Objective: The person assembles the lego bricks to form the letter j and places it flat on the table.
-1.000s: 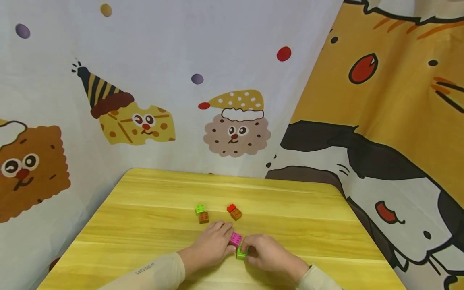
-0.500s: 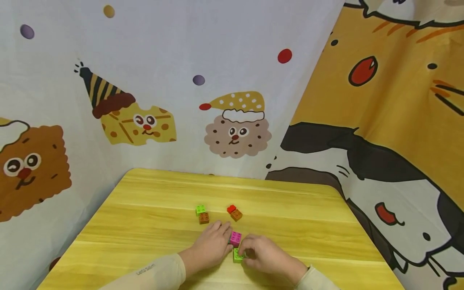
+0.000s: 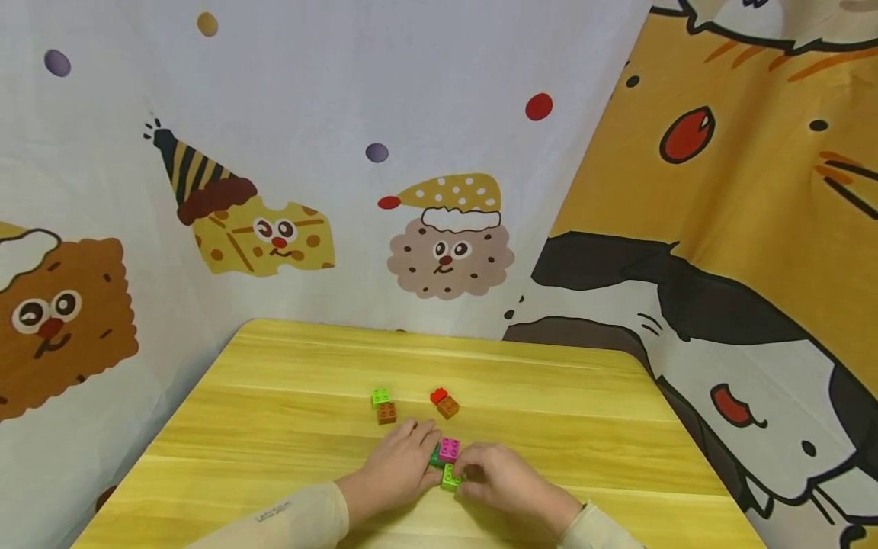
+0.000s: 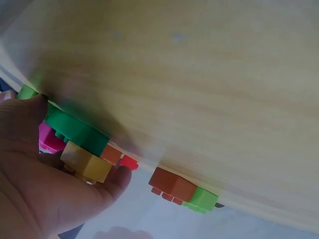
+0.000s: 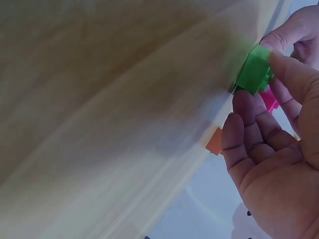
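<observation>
My left hand (image 3: 405, 465) grips a dark green toy brick (image 4: 77, 130) between thumb and fingers, low on the table. A yellow brick (image 4: 85, 162) sits by its fingers, mostly covered by the hand in the head view. On the right side of the dark green brick is a pink brick (image 3: 449, 448), studs up. With thumb and fingertips, my right hand (image 3: 506, 480) pinches a light green brick (image 3: 450, 478), right at the near side of the pink and dark green ones. The right wrist view shows this light green brick (image 5: 255, 68) between thumb and fingers.
Beyond the hands, a light green brick (image 3: 380, 396) and a brown brick (image 3: 387, 413) stand together on the wooden table (image 3: 288, 381). To their right are a small red brick (image 3: 438, 396) and an orange-brown brick (image 3: 448, 407). A printed cloth (image 3: 329, 91) hangs behind the table.
The light green brick in my right hand has shifted slightly left, then up against the pink and dark green bricks. More of the dark green brick shows beside my left hand, which stays in place.
</observation>
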Tool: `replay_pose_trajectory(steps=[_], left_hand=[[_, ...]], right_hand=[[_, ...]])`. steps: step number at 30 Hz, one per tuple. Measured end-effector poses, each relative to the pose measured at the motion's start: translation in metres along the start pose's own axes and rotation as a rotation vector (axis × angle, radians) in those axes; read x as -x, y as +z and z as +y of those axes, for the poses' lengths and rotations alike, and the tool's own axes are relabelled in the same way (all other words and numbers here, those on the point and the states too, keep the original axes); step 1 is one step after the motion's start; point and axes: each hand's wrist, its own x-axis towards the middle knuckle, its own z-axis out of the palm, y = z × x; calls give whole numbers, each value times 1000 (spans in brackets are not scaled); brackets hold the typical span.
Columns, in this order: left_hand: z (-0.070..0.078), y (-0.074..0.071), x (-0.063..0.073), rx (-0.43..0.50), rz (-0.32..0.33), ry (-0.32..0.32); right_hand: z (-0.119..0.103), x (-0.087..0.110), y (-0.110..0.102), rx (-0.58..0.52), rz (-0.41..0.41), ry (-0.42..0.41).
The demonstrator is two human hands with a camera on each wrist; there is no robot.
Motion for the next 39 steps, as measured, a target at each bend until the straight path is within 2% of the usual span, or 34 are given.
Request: replay_pose_trajectory(steps=[6, 9, 11, 16, 18, 24, 27, 34, 39], left_hand=[[1, -3, 2, 26, -24, -25], [1, -4, 3, 31, -10, -31], [0, -3, 3, 25, 45, -15], [-1, -5, 3, -37, 275, 98], [0, -8, 4, -54, 306, 159], [7, -12, 11, -76, 238, 405], [12, -11, 11, -120, 232, 485], [18, -13, 10, -193, 226, 488], [17, -12, 10, -117, 179, 428]], right_hand=[[1, 0, -3, -5, 50, 70], [1, -1, -4, 9, 87, 103], [1, -3, -3, 18, 105, 122], [1, -9, 1, 53, 124, 158], [1, -10, 3, 58, 125, 163], [1, -13, 5, 51, 119, 187], [3, -14, 4, 53, 113, 211], [4, -15, 3, 50, 116, 221], [4, -14, 3, 46, 126, 209]])
